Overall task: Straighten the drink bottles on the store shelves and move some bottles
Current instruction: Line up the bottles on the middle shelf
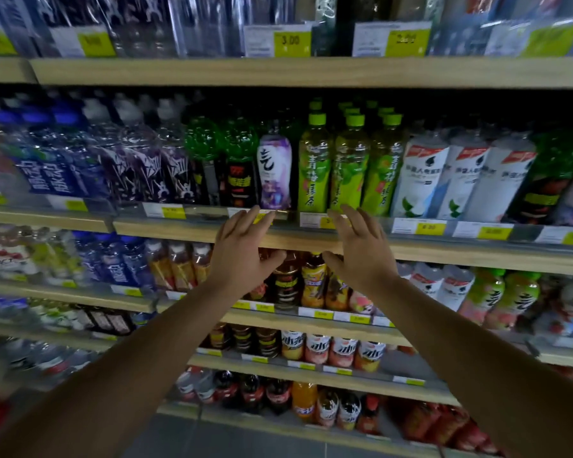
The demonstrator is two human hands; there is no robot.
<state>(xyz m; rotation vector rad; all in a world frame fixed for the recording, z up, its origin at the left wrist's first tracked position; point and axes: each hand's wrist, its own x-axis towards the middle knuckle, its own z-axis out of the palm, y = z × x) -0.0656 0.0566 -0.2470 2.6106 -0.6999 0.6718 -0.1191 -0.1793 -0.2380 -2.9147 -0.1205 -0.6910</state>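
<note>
Both hands are raised in front of the wooden shelf edge [166,231], the left hand [242,249] and right hand [361,252] each with a released grip, fingers spread and grasping nothing. Just above the left fingertips stands a purple-and-white bottle [274,171], upright at the shelf front, and just above the right fingertips stand the green tea bottles [349,166], upright in a row. Between and below the two hands, on the next shelf down, are amber tea bottles [313,282].
</note>
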